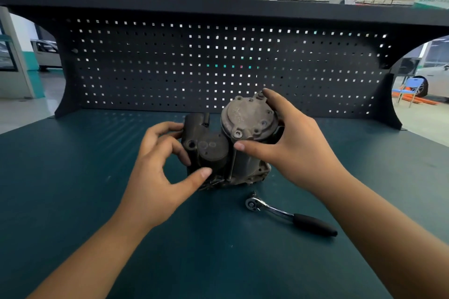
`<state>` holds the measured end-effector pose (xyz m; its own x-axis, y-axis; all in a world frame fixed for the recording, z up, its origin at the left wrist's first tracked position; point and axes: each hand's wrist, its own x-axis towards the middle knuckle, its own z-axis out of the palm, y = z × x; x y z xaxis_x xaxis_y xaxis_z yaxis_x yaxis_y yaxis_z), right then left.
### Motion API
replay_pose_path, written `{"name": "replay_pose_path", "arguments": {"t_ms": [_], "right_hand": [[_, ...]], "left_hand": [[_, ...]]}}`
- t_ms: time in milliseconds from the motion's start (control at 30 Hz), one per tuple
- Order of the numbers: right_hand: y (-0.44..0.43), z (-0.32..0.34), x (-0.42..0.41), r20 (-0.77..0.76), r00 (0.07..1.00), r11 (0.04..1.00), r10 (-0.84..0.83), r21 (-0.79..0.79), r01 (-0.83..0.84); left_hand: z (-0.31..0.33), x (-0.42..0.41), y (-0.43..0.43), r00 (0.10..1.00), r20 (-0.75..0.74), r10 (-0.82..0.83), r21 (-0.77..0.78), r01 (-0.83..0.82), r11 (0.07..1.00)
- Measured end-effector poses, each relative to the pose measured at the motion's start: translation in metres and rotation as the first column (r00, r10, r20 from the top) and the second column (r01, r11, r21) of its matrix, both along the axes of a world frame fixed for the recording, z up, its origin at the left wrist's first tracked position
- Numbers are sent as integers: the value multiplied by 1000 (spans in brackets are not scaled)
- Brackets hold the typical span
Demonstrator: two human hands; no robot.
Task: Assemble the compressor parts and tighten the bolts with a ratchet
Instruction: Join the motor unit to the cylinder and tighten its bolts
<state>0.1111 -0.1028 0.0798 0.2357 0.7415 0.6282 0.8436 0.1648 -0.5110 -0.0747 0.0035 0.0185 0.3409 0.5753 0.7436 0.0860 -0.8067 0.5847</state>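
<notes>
Compressor (213, 150) on bench (73, 177), left hand (155, 177) and right hand (296, 150) gripping it, ratchet (286, 213) nearby

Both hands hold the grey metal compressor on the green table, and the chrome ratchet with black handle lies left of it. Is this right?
Not quite: the head view shows the chrome ratchet with black handle lying right of the grey metal compressor, not left. The left hand and right hand do hold the compressor on the green table.
</notes>
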Motion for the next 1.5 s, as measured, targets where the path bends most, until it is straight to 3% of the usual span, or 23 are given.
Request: {"name": "replay_pose_path", "arguments": {"t_ms": [133, 267, 433, 567, 767, 1033, 1267, 1500], "right_hand": [[-3, -6, -4, 21, 999, 1000, -24, 2, 24], [-2, -16, -6, 31, 999, 999, -32, 24, 32], [10, -32, -6, 62, 996, 998, -59, 40, 57], [22, -54, -12, 102, 993, 997, -66, 49, 61], [41, -78, -26, 194, 978, 993, -75, 109, 54], [48, -95, -37, 317, 916, 959, -245, 214, 183], [49, -107, -34, 601, 765, 972, -232, 165, 165], [49, -107, -31, 684, 698, 977, -212, 152, 148]], "left_hand": [[8, 5, -13, 981, -5, 193, 141, -191, 971], [12, 7, -15, 989, -52, 136, 77, -132, 988], [18, 2, 1, 923, -359, 140, 120, -103, 987], [9, 4, 16, 869, -466, 168, 170, -99, 981], [-17, 5, 38, 856, -481, 190, 214, -96, 972], [-37, 5, 45, 830, -499, 248, 284, -113, 952], [-49, -6, 51, 792, -561, 239, 310, -66, 948], [-49, -8, 55, 780, -594, 197, 266, -41, 963]]}}
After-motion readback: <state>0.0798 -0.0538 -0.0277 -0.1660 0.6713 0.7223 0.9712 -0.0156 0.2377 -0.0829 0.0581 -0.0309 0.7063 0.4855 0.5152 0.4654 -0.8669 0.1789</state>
